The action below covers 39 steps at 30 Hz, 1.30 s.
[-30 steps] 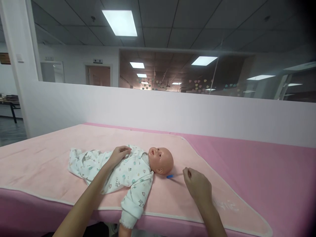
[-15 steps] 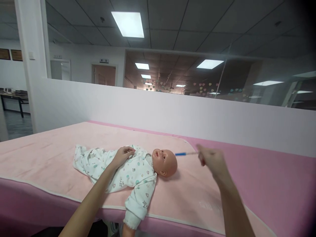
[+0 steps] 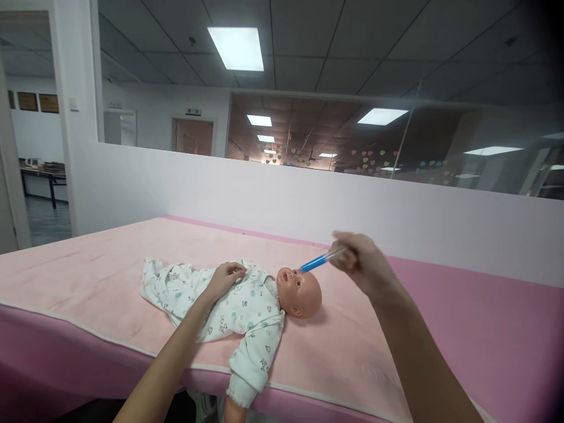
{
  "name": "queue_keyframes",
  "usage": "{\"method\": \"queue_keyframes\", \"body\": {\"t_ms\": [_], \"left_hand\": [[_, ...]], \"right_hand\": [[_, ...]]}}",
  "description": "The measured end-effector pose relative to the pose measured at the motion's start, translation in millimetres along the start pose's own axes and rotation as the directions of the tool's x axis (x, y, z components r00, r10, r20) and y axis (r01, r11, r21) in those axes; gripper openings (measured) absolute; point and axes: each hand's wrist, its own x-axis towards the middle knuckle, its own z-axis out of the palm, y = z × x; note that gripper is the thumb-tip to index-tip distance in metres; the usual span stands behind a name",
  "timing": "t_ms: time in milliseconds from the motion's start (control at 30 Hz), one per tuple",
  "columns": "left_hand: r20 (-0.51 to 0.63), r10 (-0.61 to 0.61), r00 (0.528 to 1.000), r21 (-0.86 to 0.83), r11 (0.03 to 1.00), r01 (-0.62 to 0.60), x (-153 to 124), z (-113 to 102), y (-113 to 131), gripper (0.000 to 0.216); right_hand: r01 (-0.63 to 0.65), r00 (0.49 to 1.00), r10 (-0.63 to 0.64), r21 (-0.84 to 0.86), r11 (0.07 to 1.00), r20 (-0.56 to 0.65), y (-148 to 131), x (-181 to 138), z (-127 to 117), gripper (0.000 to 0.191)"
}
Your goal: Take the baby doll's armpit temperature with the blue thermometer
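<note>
A baby doll [image 3: 259, 296] in a white printed sleepsuit lies on its back, its bald head [image 3: 311, 294] to the right. My left hand [image 3: 227, 279] rests on the doll's chest with loosely curved fingers and nothing seen in them. Closed fingers of my right hand [image 3: 359, 261] hold a slim stick with a blue end [image 3: 314, 263] and a clear, pale shaft; its exact kind I cannot make out. The stick slants down to the left, its blue tip over the doll's face near the eyes. Whether it touches cannot be told.
A pale pink mat [image 3: 110, 282] covers most of the pink padded table [image 3: 476, 317]. Behind it runs a low white wall [image 3: 282, 194] with glass above. One doll arm hangs over the table's front edge.
My right hand has moved left and up, bringing the blue end from beside the doll's head to above its face. My left hand stays on the chest. The view has shifted slightly.
</note>
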Motion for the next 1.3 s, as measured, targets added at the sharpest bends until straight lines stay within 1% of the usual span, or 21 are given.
{"method": "queue_keyframes", "body": {"t_ms": [33, 67, 100, 167, 233, 333, 400, 467, 533, 567, 600, 667, 700, 733, 800, 867, 1000, 1100, 1200, 1267, 1300], "left_hand": [[-0.002, 0.002, 1.0, 0.002, 1.0, -0.002, -1, 0, 1, 0.031], [-0.004, 0.002, 1.0, 0.003, 1.0, -0.002, -1, 0, 2, 0.03], [-0.007, 0.002, 1.0, 0.004, 1.0, -0.002, -2, 0, 2, 0.03], [-0.006, 0.0, 1.0, 0.0, 1.0, 0.0, -2, 0, 4, 0.031], [-0.003, -0.005, 1.0, -0.005, 1.0, 0.004, -2, 0, 4, 0.031], [0.002, -0.012, 1.0, -0.017, 1.0, 0.012, -1, 0, 3, 0.032], [0.002, -0.013, 1.0, -0.021, 1.0, 0.013, -1, 0, 2, 0.033], [0.006, -0.007, 1.0, -0.017, 1.0, 0.007, -1, -1, 1, 0.033], [0.005, 0.0, 1.0, -0.004, 1.0, 0.0, -1, -1, 2, 0.032], [0.0, 0.001, 1.0, 0.002, 1.0, -0.001, -2, -1, 2, 0.032], [-0.005, -0.001, 1.0, 0.004, 1.0, 0.001, -2, -1, 3, 0.031], [-0.012, -0.009, 1.0, 0.003, 1.0, 0.009, -3, -2, 4, 0.031], [-0.011, -0.014, 1.0, -0.001, 1.0, 0.014, -4, -2, 5, 0.032], [-0.008, -0.019, 1.0, -0.007, 1.0, 0.019, -4, -2, 5, 0.032], [-0.002, -0.022, 1.0, -0.007, 1.0, 0.022, -4, -2, 5, 0.033], [-0.004, -0.023, 1.0, 0.004, 1.0, 0.023, -3, -2, 4, 0.033], [0.001, -0.013, 1.0, 0.046, 0.999, 0.013, -2, -1, 0, 0.034], [0.007, 0.038, 0.999, 0.194, 0.98, -0.038, -3, 0, 1, 0.032], [0.044, 0.089, 0.995, 0.428, 0.898, -0.1, -8, 3, 11, 0.028], [0.014, 0.136, 0.991, 0.571, 0.812, -0.12, -12, 7, 20, 0.026], [-0.019, 0.191, 0.981, 0.634, 0.762, -0.136, -14, 10, 25, 0.026]], "right_hand": [[0.053, 0.998, -0.05, 0.108, 0.993, -0.03, -7, 3, -6, 0.052], [0.106, 0.994, -0.098, 0.164, 0.981, -0.053, -12, 4, -10, 0.052], [0.142, 0.989, -0.136, 0.147, 0.979, -0.054, -15, 4, -11, 0.051], [0.148, 0.989, -0.147, -0.027, 0.989, 0.017, -13, 1, -4, 0.053], [0.111, 0.992, -0.094, -0.221, 0.969, 0.085, -6, -5, 9, 0.052], [0.098, 0.995, -0.085, -0.34, 0.935, 0.052, -1, -13, 20, 0.048], [0.104, 0.994, -0.103, -0.288, 0.952, 0.021, -8, -13, 14, 0.05], [0.127, 0.991, -0.13, -0.092, 0.988, -0.027, -19, -9, 2, 0.054], [0.169, 0.984, -0.162, 0.102, 0.98, -0.072, -27, -5, -8, 0.056], [0.171, 0.985, -0.166, 0.13, 0.977, -0.054, -27, -4, -10, 0.055], [0.15, 0.988, -0.151, 0.094, 0.984, 0.008, -24, -4, -9, 0.054], [0.096, 0.984, -0.076, -0.12, 0.988, 0.161, -8, -11, 0, 0.053], [0.082, 0.975, -0.022, -0.266, 0.961, 0.221, 3, -17, 7, 0.052], [0.1, 0.975, -0.012, -0.391, 0.915, 0.22, 16, -25, 13, 0.052], [0.127, 0.976, -0.011, -0.528, 0.84, 0.217, 45, -44, 23, 0.05], [0.066, 0.981, 0.052, -0.568, 0.821, 0.188, 74, -64, 26, 0.05], [-0.006, 0.999, 0.041, -0.68, 0.733, 0.035, 123, -96, 18, 0.047], [-0.057, 0.998, 0.055, -0.743, 0.667, -0.027, 146, -110, 10, 0.044], [-0.083, 0.992, 0.125, -0.815, 0.574, -0.013, 156, -116, 6, 0.038], [-0.069, 0.984, 0.176, -0.858, 0.51, 0.026, 158, -118, 4, 0.035], [-0.059, 0.98, 0.196, -0.877, 0.477, 0.041, 158, -119, 3, 0.034]]}}
